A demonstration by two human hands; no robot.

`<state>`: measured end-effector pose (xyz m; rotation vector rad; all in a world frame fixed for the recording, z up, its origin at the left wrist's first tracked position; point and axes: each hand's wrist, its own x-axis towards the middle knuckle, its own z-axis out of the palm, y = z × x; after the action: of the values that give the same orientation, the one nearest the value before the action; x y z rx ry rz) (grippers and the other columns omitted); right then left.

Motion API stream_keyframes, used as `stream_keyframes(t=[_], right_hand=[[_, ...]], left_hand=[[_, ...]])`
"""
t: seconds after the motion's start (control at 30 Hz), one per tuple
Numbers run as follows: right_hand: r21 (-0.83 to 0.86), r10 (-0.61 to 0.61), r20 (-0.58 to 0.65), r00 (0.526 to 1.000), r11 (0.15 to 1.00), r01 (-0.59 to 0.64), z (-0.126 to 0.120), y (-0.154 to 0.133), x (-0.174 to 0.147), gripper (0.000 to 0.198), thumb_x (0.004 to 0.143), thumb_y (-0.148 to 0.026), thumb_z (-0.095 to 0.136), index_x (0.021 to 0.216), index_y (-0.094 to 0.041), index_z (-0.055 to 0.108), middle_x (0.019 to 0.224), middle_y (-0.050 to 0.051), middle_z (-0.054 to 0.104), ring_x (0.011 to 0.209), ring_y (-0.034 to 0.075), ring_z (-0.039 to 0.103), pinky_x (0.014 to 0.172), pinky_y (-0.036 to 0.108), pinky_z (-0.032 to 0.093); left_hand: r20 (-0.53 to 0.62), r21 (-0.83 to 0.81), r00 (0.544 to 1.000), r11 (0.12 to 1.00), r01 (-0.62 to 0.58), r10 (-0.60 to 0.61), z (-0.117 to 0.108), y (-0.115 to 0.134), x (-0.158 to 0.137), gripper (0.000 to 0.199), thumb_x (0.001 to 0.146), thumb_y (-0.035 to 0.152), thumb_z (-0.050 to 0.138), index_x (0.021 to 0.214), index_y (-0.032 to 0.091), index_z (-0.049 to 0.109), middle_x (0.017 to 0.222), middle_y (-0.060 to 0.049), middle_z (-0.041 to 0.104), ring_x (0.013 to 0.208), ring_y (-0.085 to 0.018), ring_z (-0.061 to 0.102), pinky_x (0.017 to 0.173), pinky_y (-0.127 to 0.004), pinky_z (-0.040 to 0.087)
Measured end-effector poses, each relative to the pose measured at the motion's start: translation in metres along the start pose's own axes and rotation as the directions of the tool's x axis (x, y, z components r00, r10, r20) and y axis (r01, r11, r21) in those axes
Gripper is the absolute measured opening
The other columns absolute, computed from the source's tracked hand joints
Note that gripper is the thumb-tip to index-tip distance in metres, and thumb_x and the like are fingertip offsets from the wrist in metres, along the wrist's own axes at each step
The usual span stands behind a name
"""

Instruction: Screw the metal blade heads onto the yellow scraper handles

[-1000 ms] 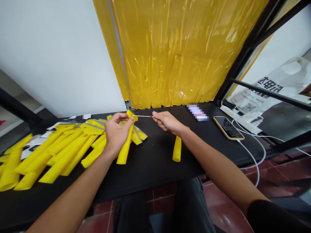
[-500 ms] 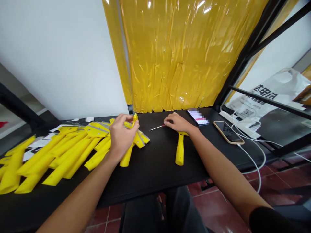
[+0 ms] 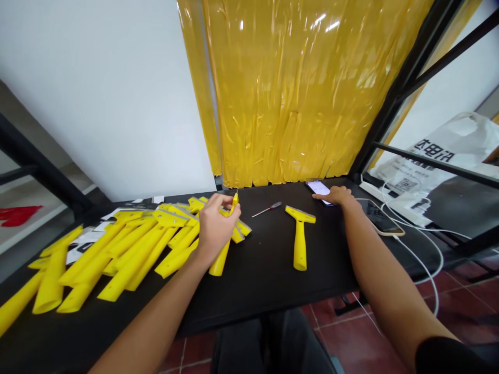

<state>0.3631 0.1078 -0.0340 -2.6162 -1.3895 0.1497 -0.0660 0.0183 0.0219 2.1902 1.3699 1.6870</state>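
My left hand point(image 3: 215, 221) is closed around a yellow scraper point(image 3: 221, 259). Its head stands up between thumb and fingers, and its handle slopes down toward the table. A phone with a lit screen point(image 3: 319, 191) lies at the back of the table. My right hand point(image 3: 338, 196) reaches over that phone's right side, one digit stretched out on the screen and the hand holding nothing. Between my hands, a second yellow scraper point(image 3: 300, 239) lies head away from me, with a small screwdriver point(image 3: 267, 209) to its left.
Several yellow scrapers point(image 3: 132, 249) are heaped on the left of the black table point(image 3: 253, 280), over some printed papers. Another phone point(image 3: 380, 215) lies on the right with a white cable point(image 3: 432, 280). A white plastic bag point(image 3: 421, 161) and black frame bars stand beyond.
My right hand has let go of the screwdriver and moved right to the lit phone, uncovering the second scraper's head. My left hand still grips its scraper. The view has shifted slightly.
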Motion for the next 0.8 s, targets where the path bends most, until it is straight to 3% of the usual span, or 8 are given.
stream_keyframes(t=[0.17,0.37,0.5,0.8], right_hand=[[0.054,-0.029,0.031,0.999,0.998,0.028,0.006,0.007,0.017,0.107,0.069,-0.084,0.06,0.147,-0.011,0.049,0.148,0.03,0.043,0.139,0.046,0.04,0.104,0.058,0.04],[0.079,-0.036,0.012,0.999,0.996,0.035,0.01,0.009,0.023,0.107,0.064,-0.082,0.067,0.142,-0.01,0.055,0.144,0.03,0.046,0.137,0.046,0.041,0.104,0.059,0.039],[0.079,-0.016,-0.019,1.0,0.997,0.018,0.009,0.006,0.02,0.108,0.062,-0.083,0.068,0.137,-0.006,0.058,0.141,0.032,0.048,0.135,0.046,0.043,0.103,0.058,0.041],[0.082,0.014,0.006,1.0,0.997,-0.015,-0.002,0.0,0.0,0.099,0.071,-0.079,0.065,0.142,-0.01,0.056,0.147,0.029,0.045,0.137,0.045,0.042,0.105,0.057,0.041]], left_hand=[[0.021,0.009,1.0,1.0,0.006,-0.006,-0.001,0.0,0.001,0.003,0.083,0.023,0.066,0.082,0.021,0.064,0.084,0.0,0.065,0.081,-0.017,0.063,0.073,-0.027,0.049],[0.034,0.025,0.999,1.0,0.013,-0.014,-0.002,0.0,0.002,0.004,0.082,0.024,0.065,0.081,0.021,0.063,0.085,-0.001,0.066,0.082,-0.018,0.064,0.075,-0.029,0.049],[0.028,0.023,0.999,1.0,-0.015,0.015,-0.002,0.001,0.003,0.002,0.082,0.023,0.065,0.082,0.021,0.064,0.083,-0.001,0.065,0.081,-0.018,0.064,0.078,-0.029,0.049],[0.043,0.006,0.999,1.0,-0.023,0.023,-0.001,0.001,0.001,0.003,0.083,0.023,0.065,0.081,0.021,0.063,0.083,-0.001,0.065,0.08,-0.017,0.063,0.076,-0.029,0.049]])
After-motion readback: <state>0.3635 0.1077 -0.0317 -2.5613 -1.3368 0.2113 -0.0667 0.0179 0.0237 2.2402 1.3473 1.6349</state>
